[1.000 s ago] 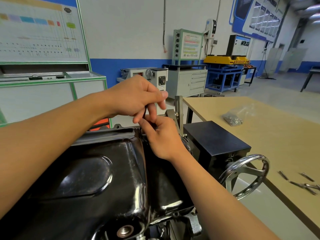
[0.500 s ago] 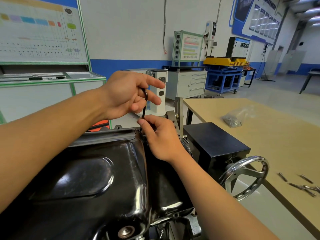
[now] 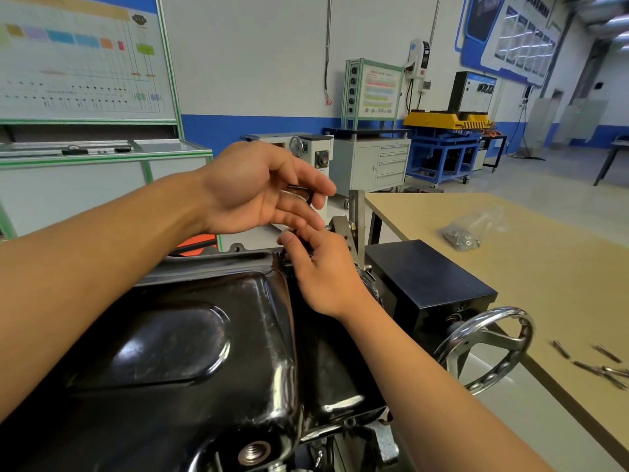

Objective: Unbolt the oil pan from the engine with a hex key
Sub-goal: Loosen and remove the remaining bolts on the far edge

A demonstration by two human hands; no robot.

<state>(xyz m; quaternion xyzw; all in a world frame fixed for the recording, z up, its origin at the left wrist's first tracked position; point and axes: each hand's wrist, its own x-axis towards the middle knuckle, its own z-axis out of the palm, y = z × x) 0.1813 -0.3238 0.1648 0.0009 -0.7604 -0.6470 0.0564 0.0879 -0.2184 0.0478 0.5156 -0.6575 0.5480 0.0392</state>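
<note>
The glossy black oil pan (image 3: 177,342) fills the lower left, its flange running along the far edge. A black hex key (image 3: 304,191) stands upright over the pan's far right corner. My left hand (image 3: 258,192) is turned palm toward me, fingers spread but lightly pinching the key's short upper arm. My right hand (image 3: 323,267) rests on the flange corner, thumb and fingers closed around the key's lower shaft at the bolt, which is hidden by the fingers. A threaded drain hole (image 3: 254,453) shows at the pan's near edge.
A black box (image 3: 425,277) of the engine stand with a chrome handwheel (image 3: 486,349) sits right of the pan. The wooden table (image 3: 531,267) holds a plastic bag of fasteners (image 3: 463,233) and several loose bolts (image 3: 599,366). Cabinets and training boards stand behind.
My left hand has lifted off its closed grip over the key, rotated palm toward me and spread its fingers, holding the key's top arm. My right hand stayed at the flange corner.
</note>
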